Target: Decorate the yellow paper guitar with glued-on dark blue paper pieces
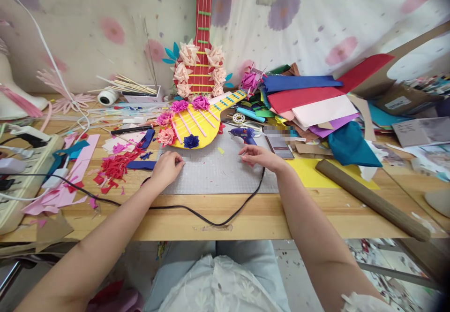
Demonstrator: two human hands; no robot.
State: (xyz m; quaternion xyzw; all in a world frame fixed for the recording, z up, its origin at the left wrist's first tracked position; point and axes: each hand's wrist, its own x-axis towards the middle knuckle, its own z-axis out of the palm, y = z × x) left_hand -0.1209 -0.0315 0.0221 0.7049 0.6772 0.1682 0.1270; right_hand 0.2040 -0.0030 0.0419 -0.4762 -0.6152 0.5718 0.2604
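While a cream power strip (33, 180) takes up the far left of the wooden table (246, 216), pink paper scraps (82, 162) lie just beside it. Next comes a heap of red paper shreds (117, 164), with a dark blue paper strip (141, 165) near it, reaching to the left hand (168, 167). That hand rests at the left edge of the grey cutting mat (211, 176), thumb and fingertips curled in together; whether they pinch something small, I cannot tell. Beyond its fingertips, apart from them, lies the yellow paper instrument (207, 126), its rounded body over the far part of the mat and its neck slanting away to the right. Pink flowers and a blue flower (191, 141) sit on its body, and a red instrument (203, 68) stands upright behind it. Further right, a blue glue gun (246, 135) lies on the mat just beyond the right hand (260, 157). The fingers there are bent over the mat, well apart from the yellow body; I cannot tell whether their tips meet. A black cord (218, 224) loops from below this wrist toward the left. Past it are a phone (281, 148), a yellow sheet (312, 173) and a brown roll (372, 200).
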